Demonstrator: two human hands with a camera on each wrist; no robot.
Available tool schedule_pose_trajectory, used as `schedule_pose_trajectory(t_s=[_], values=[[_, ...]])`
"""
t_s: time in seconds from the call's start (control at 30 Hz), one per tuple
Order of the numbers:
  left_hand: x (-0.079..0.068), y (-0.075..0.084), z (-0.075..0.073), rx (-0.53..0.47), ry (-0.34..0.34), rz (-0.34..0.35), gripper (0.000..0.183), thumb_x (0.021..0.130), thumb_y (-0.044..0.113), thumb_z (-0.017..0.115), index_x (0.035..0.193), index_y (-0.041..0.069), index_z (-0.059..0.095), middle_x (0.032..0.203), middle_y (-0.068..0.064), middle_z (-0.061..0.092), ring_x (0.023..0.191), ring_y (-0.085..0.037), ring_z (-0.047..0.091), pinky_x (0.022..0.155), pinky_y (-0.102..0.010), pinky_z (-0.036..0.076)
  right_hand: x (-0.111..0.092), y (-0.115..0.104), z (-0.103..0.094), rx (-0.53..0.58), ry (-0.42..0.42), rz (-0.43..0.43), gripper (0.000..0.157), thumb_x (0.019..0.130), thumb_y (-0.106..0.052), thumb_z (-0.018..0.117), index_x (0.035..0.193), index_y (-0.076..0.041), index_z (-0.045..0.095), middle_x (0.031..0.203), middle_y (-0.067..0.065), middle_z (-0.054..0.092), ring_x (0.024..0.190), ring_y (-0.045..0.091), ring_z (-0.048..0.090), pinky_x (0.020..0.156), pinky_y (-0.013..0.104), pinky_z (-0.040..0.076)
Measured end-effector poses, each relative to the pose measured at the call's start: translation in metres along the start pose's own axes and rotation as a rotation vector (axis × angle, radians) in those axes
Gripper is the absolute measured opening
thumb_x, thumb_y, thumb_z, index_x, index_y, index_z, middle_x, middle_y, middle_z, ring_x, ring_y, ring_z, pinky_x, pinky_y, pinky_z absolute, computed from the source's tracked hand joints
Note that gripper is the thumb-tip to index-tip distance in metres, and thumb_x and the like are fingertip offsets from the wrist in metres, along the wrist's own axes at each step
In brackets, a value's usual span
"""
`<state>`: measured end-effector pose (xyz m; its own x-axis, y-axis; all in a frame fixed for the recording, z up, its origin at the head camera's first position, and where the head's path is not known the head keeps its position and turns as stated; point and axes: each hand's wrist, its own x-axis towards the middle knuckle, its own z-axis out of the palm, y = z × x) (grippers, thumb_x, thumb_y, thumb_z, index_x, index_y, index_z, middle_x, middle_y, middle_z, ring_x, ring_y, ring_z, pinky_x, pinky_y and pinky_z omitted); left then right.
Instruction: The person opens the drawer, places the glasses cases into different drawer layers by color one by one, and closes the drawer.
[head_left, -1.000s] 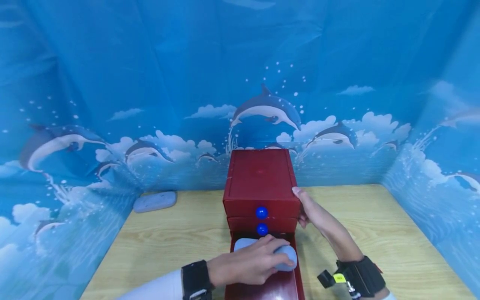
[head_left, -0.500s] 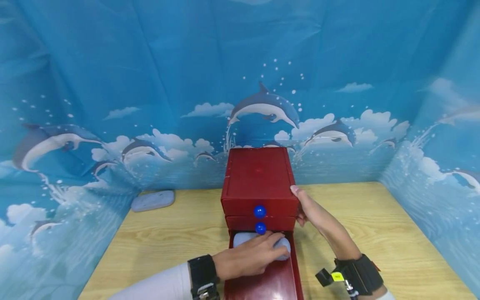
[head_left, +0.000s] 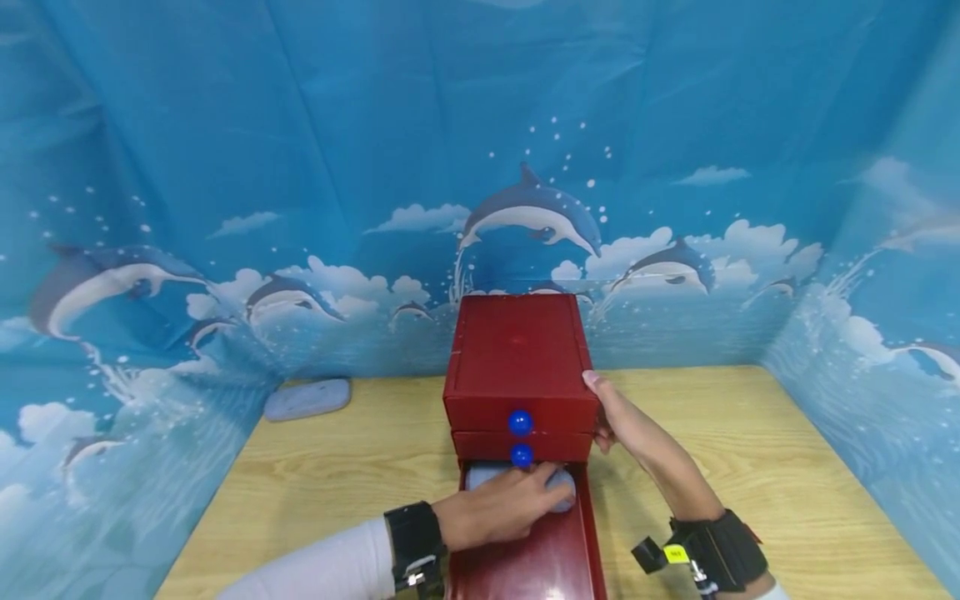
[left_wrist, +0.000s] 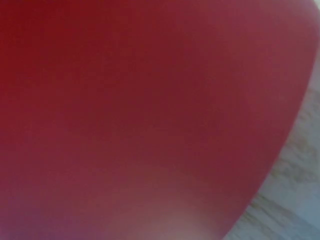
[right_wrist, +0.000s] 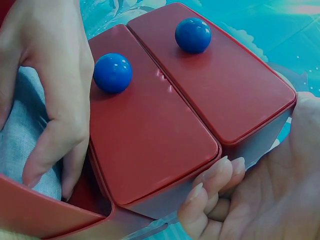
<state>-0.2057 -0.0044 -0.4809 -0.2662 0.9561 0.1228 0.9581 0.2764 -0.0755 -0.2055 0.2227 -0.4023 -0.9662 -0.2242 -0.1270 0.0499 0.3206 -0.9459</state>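
Note:
A red drawer box (head_left: pixel 519 350) with round blue knobs stands mid-table, its bottom drawer (head_left: pixel 536 567) pulled out. Inside that drawer lies a light blue oblong case (head_left: pixel 561 490) with a cloth-like surface, partly beneath the upper drawers. My left hand (head_left: pixel 498 504) holds it from above, fingers curled over it; in the right wrist view the case (right_wrist: pixel 30 135) shows under those fingers. My right hand (head_left: pixel 622 421) grips the box's right front corner, thumb on the top edge and curled fingers (right_wrist: pixel 215 175) against the side. Only blurred red surface fills most of the left wrist view.
A similar blue-grey oblong case (head_left: pixel 307 400) lies at the table's back left. The wooden table (head_left: pixel 720 433) is bounded behind and at both sides by a blue dolphin-print curtain (head_left: pixel 360 125). The upper two drawers are closed, with blue knobs (head_left: pixel 521 422) projecting forward.
My left hand has moved away from me with the case, deeper into the bottom drawer. More of the case is hidden under the upper drawers. My right hand stays at the box's corner.

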Motion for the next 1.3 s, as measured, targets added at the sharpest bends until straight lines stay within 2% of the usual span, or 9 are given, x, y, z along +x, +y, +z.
schedule_pose_trajectory(t_s=[0.17,0.43,0.6,0.73,0.8,0.87,1.03,1.13,1.3], values=[[0.000,-0.001,0.000,-0.004,-0.013,-0.016,0.034,0.095,0.013,0.072,0.124,0.020,0.055,0.121,-0.002,0.062,0.083,-0.004,0.061,0.063,-0.006,0.047,0.001,0.000,0.001,-0.001,-0.001,0.001,0.070,0.109,-0.057,0.013,0.081,-0.008,0.053,0.053,0.001,0.044,0.047,0.011,0.042,0.050,0.024,0.039],[-0.001,-0.003,0.000,0.049,0.017,0.002,0.031,0.095,0.016,0.072,0.123,0.022,0.059,0.119,-0.002,0.063,0.084,-0.005,0.062,0.064,-0.009,0.050,0.001,0.000,0.002,-0.002,0.006,0.001,0.070,0.109,-0.057,0.012,0.081,-0.008,0.053,0.053,0.002,0.044,0.047,0.012,0.042,0.050,0.024,0.038],[-0.003,-0.003,-0.002,0.090,0.033,-0.004,0.032,0.098,0.023,0.071,0.129,0.027,0.064,0.124,-0.002,0.065,0.087,-0.005,0.067,0.065,-0.011,0.055,0.001,-0.001,0.002,-0.005,0.004,0.012,0.070,0.109,-0.057,0.012,0.081,-0.008,0.053,0.053,0.001,0.044,0.047,0.011,0.042,0.050,0.024,0.039],[-0.003,-0.001,-0.005,0.116,0.023,-0.008,0.035,0.102,0.021,0.066,0.136,0.030,0.063,0.130,-0.002,0.066,0.090,-0.006,0.069,0.065,-0.013,0.057,0.002,-0.001,0.002,-0.008,0.008,0.008,0.071,0.109,-0.057,0.012,0.082,-0.007,0.054,0.053,0.001,0.044,0.047,0.011,0.042,0.050,0.024,0.039],[-0.004,0.000,-0.007,0.119,0.021,-0.005,0.036,0.103,0.020,0.064,0.138,0.029,0.062,0.134,-0.004,0.066,0.097,-0.008,0.071,0.068,-0.015,0.058,0.002,-0.002,0.002,-0.009,0.009,0.006,0.071,0.109,-0.058,0.013,0.084,-0.007,0.055,0.053,0.001,0.044,0.047,0.011,0.043,0.050,0.024,0.039],[-0.006,0.002,-0.009,0.121,0.032,0.011,0.035,0.104,0.020,0.063,0.138,0.027,0.063,0.138,-0.006,0.065,0.107,-0.011,0.072,0.078,-0.017,0.060,0.002,-0.002,0.001,-0.010,0.005,0.009,0.071,0.109,-0.058,0.013,0.086,-0.006,0.055,0.053,0.001,0.045,0.047,0.011,0.043,0.050,0.025,0.039],[-0.013,0.009,-0.024,0.088,0.046,0.085,0.037,0.102,0.024,0.066,0.139,0.022,0.062,0.144,-0.006,0.063,0.131,-0.017,0.064,0.108,-0.024,0.053,0.001,-0.002,0.000,-0.010,-0.002,0.029,0.073,0.109,-0.059,0.011,0.086,-0.006,0.056,0.054,0.000,0.044,0.048,0.011,0.042,0.051,0.024,0.039],[-0.020,0.015,-0.037,0.057,0.057,0.107,0.042,0.100,0.027,0.069,0.140,0.021,0.061,0.142,-0.002,0.065,0.133,-0.017,0.062,0.114,-0.026,0.049,0.001,-0.002,-0.001,-0.011,-0.007,0.025,0.072,0.109,-0.058,0.012,0.083,-0.007,0.056,0.053,0.000,0.044,0.048,0.012,0.043,0.051,0.025,0.040],[-0.037,0.024,-0.061,0.027,0.120,0.100,0.042,0.099,0.032,0.071,0.139,0.023,0.063,0.141,0.002,0.067,0.130,-0.015,0.064,0.112,-0.025,0.049,0.000,-0.002,-0.001,-0.016,-0.006,0.025,0.070,0.109,-0.058,0.013,0.084,-0.008,0.055,0.054,0.001,0.045,0.049,0.012,0.043,0.051,0.026,0.040]])
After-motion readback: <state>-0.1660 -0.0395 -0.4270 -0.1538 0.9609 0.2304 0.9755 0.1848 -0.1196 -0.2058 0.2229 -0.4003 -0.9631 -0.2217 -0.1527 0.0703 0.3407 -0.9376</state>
